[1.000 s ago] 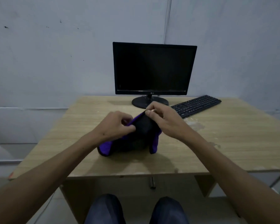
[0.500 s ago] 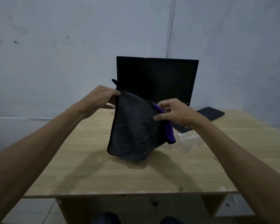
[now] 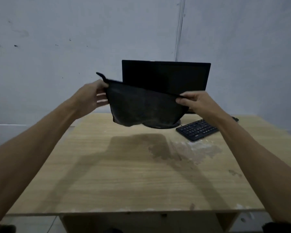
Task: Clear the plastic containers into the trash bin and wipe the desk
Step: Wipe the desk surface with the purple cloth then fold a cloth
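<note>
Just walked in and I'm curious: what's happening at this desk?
A person is holding a dark cloth stretched out in the air above a wooden desk, with the left hand and the right hand each pinching a top corner. Nothing is being wiped yet. A whitish stain marks the desk near a black keyboard, and a dark monitor stands behind. No plastic containers or trash bin are in view.

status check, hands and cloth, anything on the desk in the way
Left hand and right hand pinch dark cloth spread above desk. Whitish stain unwiped. Keyboard borders it.
</note>
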Action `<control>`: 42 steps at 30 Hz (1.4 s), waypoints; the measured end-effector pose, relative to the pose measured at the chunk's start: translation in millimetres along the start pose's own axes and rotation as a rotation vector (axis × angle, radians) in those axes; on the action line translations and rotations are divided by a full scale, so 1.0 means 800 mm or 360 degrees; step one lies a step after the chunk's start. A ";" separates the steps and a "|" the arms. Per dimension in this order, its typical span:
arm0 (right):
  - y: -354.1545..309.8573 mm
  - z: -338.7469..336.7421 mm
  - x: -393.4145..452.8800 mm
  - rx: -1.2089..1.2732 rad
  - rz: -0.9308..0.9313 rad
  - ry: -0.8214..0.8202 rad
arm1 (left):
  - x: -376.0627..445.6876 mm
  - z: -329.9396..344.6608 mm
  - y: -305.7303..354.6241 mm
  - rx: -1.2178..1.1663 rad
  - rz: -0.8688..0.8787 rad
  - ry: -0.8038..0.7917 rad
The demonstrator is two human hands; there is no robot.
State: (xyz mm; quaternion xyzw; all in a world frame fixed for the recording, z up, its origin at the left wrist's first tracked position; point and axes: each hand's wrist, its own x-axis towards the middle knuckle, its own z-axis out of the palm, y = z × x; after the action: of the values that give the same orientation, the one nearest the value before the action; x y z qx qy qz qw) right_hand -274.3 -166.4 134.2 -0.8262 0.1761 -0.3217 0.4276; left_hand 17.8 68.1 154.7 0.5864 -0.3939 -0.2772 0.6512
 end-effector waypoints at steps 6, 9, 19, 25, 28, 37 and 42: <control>0.064 0.024 -0.084 -0.0152 0.0643 -0.0811 | -0.078 -0.007 -0.094 0.0554 -0.0589 -0.0330; 0.088 0.038 -0.115 -0.0186 0.0995 -0.1258 | -0.110 -0.005 -0.121 0.0942 -0.0882 -0.0676; 0.085 0.039 -0.103 -0.0090 0.1090 -0.1325 | -0.103 -0.016 -0.112 0.1027 -0.1158 -0.0942; 0.109 0.047 -0.077 -0.0054 0.0889 -0.0835 | -0.078 -0.023 -0.119 0.0913 -0.0848 -0.0667; 0.125 0.057 -0.057 -0.0120 0.0812 -0.0650 | -0.058 -0.027 -0.130 0.0947 -0.0814 -0.0532; 0.177 0.100 0.002 -0.0567 0.0712 -0.0268 | -0.009 -0.018 -0.185 0.1294 -0.0823 -0.0108; 0.201 0.117 0.012 -0.0840 0.0546 -0.0174 | 0.006 -0.016 -0.200 0.1662 -0.0789 -0.0120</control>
State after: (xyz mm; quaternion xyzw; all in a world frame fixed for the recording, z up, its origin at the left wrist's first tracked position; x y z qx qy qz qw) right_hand -206.0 -208.6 -34.1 -0.8830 0.3670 -0.1433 0.2553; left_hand 47.7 45.7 -1.8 0.8945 -0.3522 -0.2111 0.1768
